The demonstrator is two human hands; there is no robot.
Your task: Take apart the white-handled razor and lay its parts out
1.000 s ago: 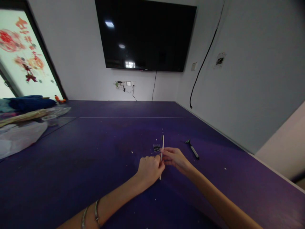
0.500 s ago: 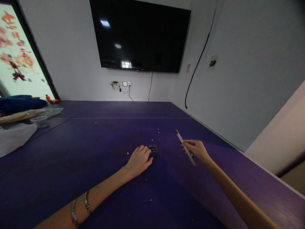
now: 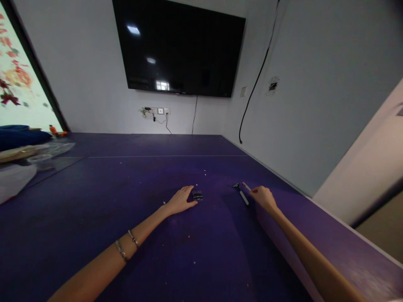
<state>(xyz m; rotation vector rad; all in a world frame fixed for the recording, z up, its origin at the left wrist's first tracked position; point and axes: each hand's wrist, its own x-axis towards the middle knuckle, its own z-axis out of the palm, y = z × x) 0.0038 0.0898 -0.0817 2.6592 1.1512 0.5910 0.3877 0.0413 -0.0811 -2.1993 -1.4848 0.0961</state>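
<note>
On the purple tabletop (image 3: 141,176) a small clear case with dark pieces inside (image 3: 197,195) lies right by my left hand (image 3: 181,201). That hand is open, its thumb and fingers spread on either side of the case's near-left edge. A safety razor with a light handle (image 3: 243,198) and a dark head rests on the table to the right. Just beyond it, my right hand (image 3: 263,198) pinches a slim, light-coloured flat strip (image 3: 246,186). Only the strip's far end shows; the fingers hide the remainder.
Tiny white specks dot the tabletop. At the far left are plastic bags (image 3: 15,180), a dark blue cloth bundle (image 3: 22,137) and a small orange object (image 3: 56,131). A black cable (image 3: 252,100) hangs along the right wall. A television (image 3: 179,50) is mounted on the back wall.
My left hand has drawn back slightly from the case and spread its fingers. My right hand has shifted right with the strip, and the razor on the table now shows plainly.
</note>
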